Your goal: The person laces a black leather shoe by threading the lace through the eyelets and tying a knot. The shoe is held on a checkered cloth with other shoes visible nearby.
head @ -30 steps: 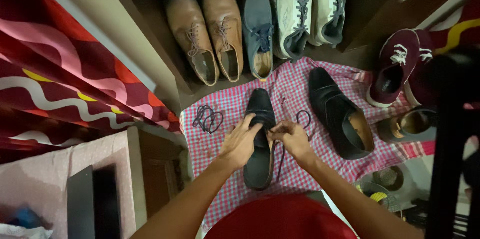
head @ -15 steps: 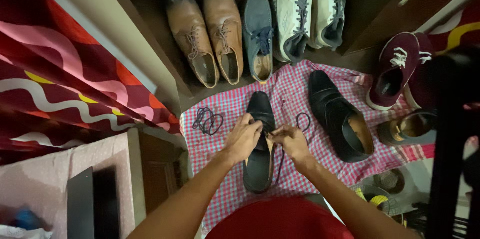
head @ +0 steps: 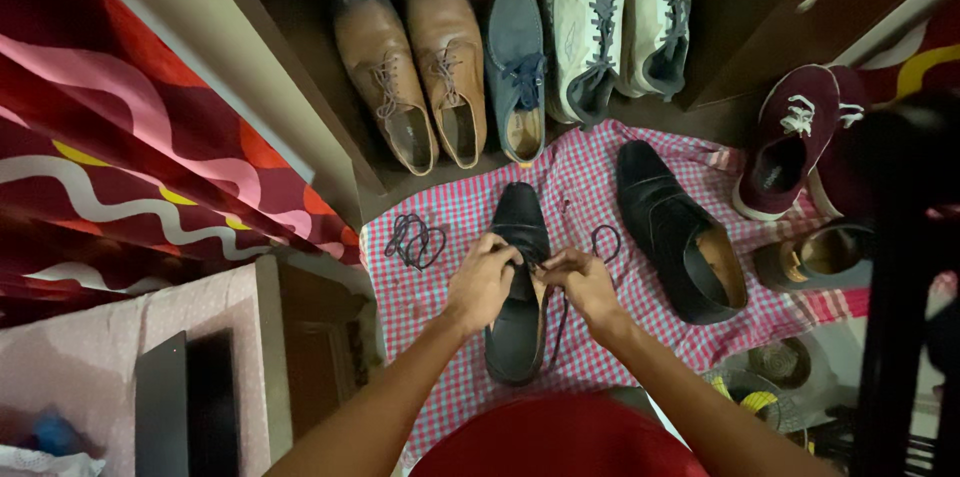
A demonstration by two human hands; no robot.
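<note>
Pinching a dark shoelace (head: 560, 312) at the black dress shoe (head: 520, 287), centre frame on the checked cloth (head: 450, 227), both the left hand (head: 483, 282) and right hand (head: 585, 282) have fingers closed; the lace could slip free if the grip loosens.

The left hand (head: 482, 283) and right hand (head: 583, 284) cover the lacing area of the black leather dress shoe (head: 519, 282), so how the dark shoelace (head: 602, 237) runs through the eyelets cannot be told. The pair of pale grey sneakers (head: 620, 17) is cut off by the top edge. A dark blurred upright object (head: 905, 267) hides part of the maroon canvas sneakers (head: 790, 132). The red-and-white checked cloth (head: 590, 187) disappears under red clothing (head: 565, 437) at its near edge.
</note>
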